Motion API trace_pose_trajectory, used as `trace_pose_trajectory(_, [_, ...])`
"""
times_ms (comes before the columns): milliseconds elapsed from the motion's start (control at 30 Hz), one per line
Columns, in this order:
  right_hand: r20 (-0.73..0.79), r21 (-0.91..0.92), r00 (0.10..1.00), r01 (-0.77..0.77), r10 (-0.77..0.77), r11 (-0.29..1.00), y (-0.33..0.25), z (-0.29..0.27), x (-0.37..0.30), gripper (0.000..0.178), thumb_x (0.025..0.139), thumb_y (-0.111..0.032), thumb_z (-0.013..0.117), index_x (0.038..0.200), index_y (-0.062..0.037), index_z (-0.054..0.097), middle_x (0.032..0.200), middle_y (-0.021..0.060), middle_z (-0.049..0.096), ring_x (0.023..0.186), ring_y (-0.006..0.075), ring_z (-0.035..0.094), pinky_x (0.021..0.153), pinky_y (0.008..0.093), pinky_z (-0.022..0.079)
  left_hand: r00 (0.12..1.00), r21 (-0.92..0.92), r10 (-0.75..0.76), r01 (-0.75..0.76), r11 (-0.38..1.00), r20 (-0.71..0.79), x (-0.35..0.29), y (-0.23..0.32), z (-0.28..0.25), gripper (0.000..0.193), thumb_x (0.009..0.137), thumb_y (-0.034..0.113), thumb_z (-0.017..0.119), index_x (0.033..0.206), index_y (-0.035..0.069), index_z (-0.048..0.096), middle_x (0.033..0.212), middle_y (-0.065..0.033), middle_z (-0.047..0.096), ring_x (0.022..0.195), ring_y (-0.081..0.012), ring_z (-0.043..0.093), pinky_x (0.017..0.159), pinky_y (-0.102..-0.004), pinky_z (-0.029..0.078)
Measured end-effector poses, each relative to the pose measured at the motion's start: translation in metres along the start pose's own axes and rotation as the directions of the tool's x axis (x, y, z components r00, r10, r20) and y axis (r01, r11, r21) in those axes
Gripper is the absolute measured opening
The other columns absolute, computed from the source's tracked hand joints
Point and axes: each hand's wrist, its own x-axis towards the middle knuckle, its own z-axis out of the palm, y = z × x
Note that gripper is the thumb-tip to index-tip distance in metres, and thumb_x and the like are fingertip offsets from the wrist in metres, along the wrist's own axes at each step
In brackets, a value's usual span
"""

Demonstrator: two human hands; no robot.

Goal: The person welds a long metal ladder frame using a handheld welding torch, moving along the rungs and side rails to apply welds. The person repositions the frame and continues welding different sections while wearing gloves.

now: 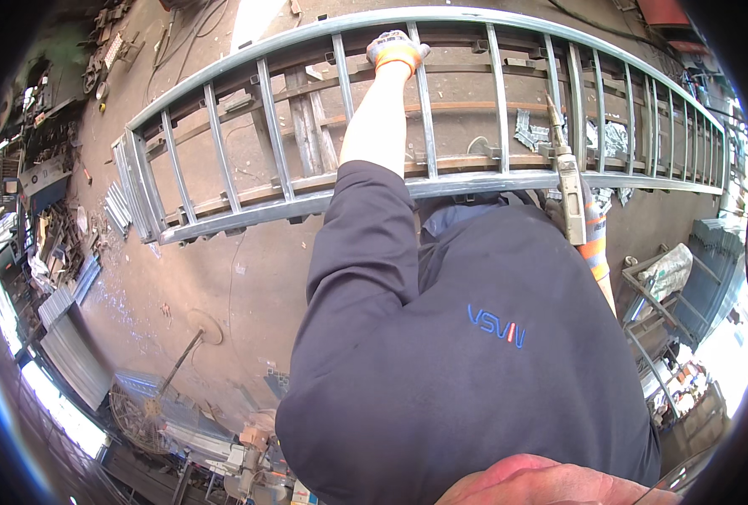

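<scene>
A long grey metal frame (496,101), built like a ladder with two rails and several rungs, stretches across in front of me. My left hand (397,52), in a grey glove with an orange cuff, reaches over to the far rail. Its fingers are closed on the frame beside the top of a rung. By the near rail, my right hand (593,220), gloved in grey and orange, grips a welding torch (569,189). The torch's tapered nozzle points away from me, over the frame's opening; its tip touches nothing that I can make out. The torch handle hides part of that hand.
Brown metal bars (307,122) run beneath the frame. Small metal pieces (607,139) lie in piles below it at right. A stand fan (138,412) is at lower left, metal sheets (75,353) at left. Stacked profiles (715,261) and a metal rack (643,316) stand at right.
</scene>
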Motion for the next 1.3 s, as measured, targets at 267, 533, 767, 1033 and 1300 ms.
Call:
trace_pose_trajectory(267, [0.008,0.087,1.0,-0.008,0.007,0.996,-0.001,0.004,-0.004,0.061,0.088,0.005,0.076,0.144,-0.0042,0.056,0.113,0.0075,0.072,0.099,0.017,0.07,0.085,0.0322,0.059,0.993,-0.019,-0.011,0.009,1.0,-0.117,-0.014,-0.025,-0.018,0.081,0.092,0.076,0.057,0.131,0.007,0.071,0.129,-0.0185,0.073,0.123,-0.0332,0.07,0.1,-0.0475,0.056])
trace_pose_trajectory(533, [0.086,0.373,0.985,-0.168,0.147,0.912,0.009,0.014,-0.004,0.041,0.101,0.001,0.061,0.141,-0.0079,0.059,0.107,0.0031,0.069,0.093,0.0131,0.072,0.075,0.027,0.06,0.98,0.097,-0.197,0.199,0.975,-0.033,-0.019,-0.131,-0.037,0.092,0.087,0.086,0.054,0.132,0.008,0.072,0.134,-0.0202,0.071,0.13,-0.0351,0.065,0.104,-0.0469,0.053])
trace_pose_trajectory(767, [0.166,0.403,0.965,-0.253,0.202,0.879,-0.003,0.014,0.002,0.048,0.101,0.0,0.065,0.147,-0.0082,0.055,0.108,0.0051,0.069,0.097,0.017,0.072,0.079,0.0284,0.061,0.987,0.062,-0.094,0.103,0.993,-0.133,-0.008,-0.145,-0.024,0.082,0.087,0.077,0.06,0.125,0.005,0.075,0.13,-0.0196,0.073,0.124,-0.0357,0.069,0.104,-0.0464,0.053])
trace_pose_trajectory(1033, [0.103,0.364,0.987,-0.153,0.123,0.919,-0.02,0.012,0.007,0.062,0.093,0.003,0.072,0.151,-0.0056,0.051,0.107,0.0067,0.071,0.094,0.015,0.071,0.079,0.0295,0.059,0.869,0.15,-0.036,0.126,0.981,-0.493,-0.03,-0.11,-0.029,0.082,0.087,0.08,0.059,0.12,0.007,0.075,0.115,-0.0183,0.075,0.113,-0.0352,0.072,0.099,-0.0501,0.053])
trace_pose_trajectory(1300, [0.021,0.111,1.0,0.015,-0.018,0.994,-0.017,0.009,0.009,0.058,0.096,0.002,0.069,0.15,-0.0064,0.051,0.105,0.0076,0.074,0.089,0.0148,0.072,0.076,0.0302,0.058,0.994,-0.01,-0.049,0.048,0.999,-0.099,-0.04,0.005,-0.002,0.089,0.082,0.081,0.067,0.127,0.004,0.072,0.13,-0.0184,0.073,0.126,-0.0315,0.068,0.101,-0.0452,0.056])
